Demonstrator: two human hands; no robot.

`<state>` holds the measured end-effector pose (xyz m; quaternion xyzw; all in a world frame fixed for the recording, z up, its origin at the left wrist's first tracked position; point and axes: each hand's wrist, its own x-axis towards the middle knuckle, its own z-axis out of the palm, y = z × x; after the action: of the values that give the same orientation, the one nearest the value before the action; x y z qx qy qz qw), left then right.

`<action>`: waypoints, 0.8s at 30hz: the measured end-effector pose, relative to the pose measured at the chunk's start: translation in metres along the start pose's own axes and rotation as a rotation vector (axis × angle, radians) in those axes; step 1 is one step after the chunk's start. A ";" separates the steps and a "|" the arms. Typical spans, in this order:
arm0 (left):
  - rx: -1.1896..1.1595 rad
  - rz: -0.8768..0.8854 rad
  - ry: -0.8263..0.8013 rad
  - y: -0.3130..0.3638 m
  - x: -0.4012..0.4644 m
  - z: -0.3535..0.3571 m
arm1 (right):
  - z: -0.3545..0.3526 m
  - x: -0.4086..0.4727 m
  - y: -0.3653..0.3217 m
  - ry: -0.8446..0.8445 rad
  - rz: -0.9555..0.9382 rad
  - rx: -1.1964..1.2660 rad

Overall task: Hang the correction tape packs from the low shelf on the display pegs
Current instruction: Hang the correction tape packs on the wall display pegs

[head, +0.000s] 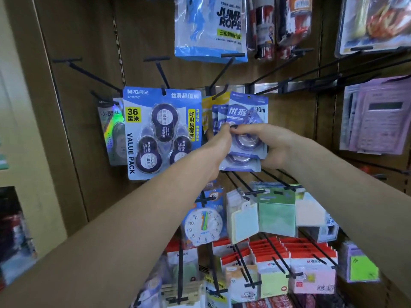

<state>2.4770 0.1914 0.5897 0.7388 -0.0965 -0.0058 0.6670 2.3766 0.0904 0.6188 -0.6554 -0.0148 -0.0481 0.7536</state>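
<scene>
Both my hands are raised to a black display peg (220, 92) in the middle of the wall. My right hand (264, 146) grips a small blue correction tape pack (248, 121) marked 30m, with a second pack (240, 162) behind and below it. My left hand (219, 144) pinches the left edge of the same bunch, beside similar blue packs (217, 117) that hang on the peg. A large blue value pack (161, 132) with three purple tapes hangs on the peg to the left. The low shelf is out of sight.
Bare black pegs (89, 74) jut out at upper left. A jump rope bag (210, 30) hangs above. Below are a toy clock (203, 225), sticky note pads (277, 213) and red-topped packs (309, 261) on more pegs. Calculators (378, 116) hang at the right.
</scene>
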 end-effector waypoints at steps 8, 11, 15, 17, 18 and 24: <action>-0.013 0.087 -0.096 0.008 -0.068 -0.007 | -0.021 -0.019 0.012 -0.090 -0.061 0.091; -0.010 0.219 -0.100 0.008 -0.104 -0.010 | -0.030 -0.040 0.015 -0.150 -0.098 0.057; -0.029 0.290 -0.050 0.001 -0.129 -0.009 | -0.034 -0.063 0.020 -0.207 -0.160 -0.022; -0.033 0.349 -0.029 -0.003 -0.133 -0.011 | -0.034 -0.071 0.023 -0.217 -0.185 -0.045; -0.036 0.380 -0.015 -0.005 -0.135 -0.013 | -0.033 -0.075 0.026 -0.212 -0.188 -0.069; -0.035 0.429 -0.025 -0.018 -0.141 -0.025 | -0.031 -0.084 0.040 -0.147 -0.231 -0.129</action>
<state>2.3447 0.2386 0.5581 0.6896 -0.2597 0.1254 0.6643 2.2953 0.0696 0.5679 -0.6981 -0.1421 -0.0872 0.6963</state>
